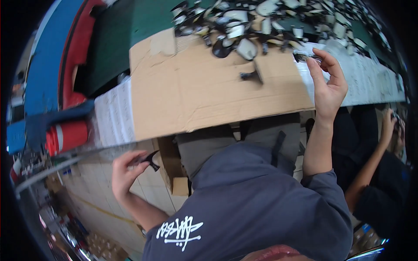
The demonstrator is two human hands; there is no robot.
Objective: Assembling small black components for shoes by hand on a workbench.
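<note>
Beyond the table's front edge at the left, my left hand (125, 168) pinches a small black piece (152, 162) with a pointed, curved end and a short stem. My right hand (329, 89) is raised over the right part of the table, thumb and forefinger curled toward each other. A dark glossy bit (302, 57) shows at those fingertips; blur hides its kind. A loose black piece with a stub (253, 75) lies on the cardboard sheet (196, 87). Behind it spreads a heap of black and off-white curved pieces (247, 48).
A red cylindrical container (67, 137) stands at the left table end. Green surface (152, 19) lies beyond the cardboard. White printed sheets (114, 111) flank it. Below the table edge is an open cardboard box (179, 185). A co-worker's hand (389, 126) is at the right.
</note>
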